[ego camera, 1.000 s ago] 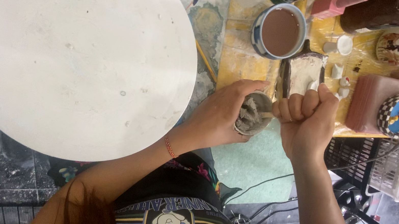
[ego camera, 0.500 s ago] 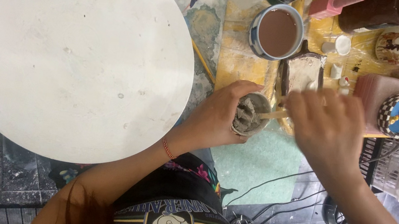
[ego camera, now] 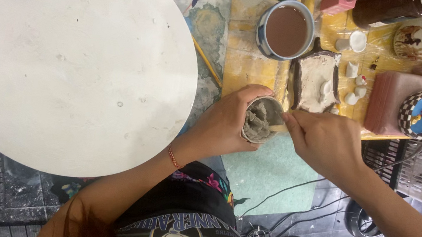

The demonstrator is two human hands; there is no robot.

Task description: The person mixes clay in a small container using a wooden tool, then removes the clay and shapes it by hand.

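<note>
Left hand [ego camera: 223,128] wraps around a small clay cup [ego camera: 261,121] held above the desk [ego camera: 239,65] edge, while the right hand [ego camera: 324,141] pinches a thin wooden stick [ego camera: 277,128] inside it: stirring the grey paste, which calls for steady circling next

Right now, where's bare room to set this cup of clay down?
The big white round board beside the left hand is bare. The green mat under the cup of clay is partly free. The yellow table is crowded around the bowl of brown liquid.
</note>
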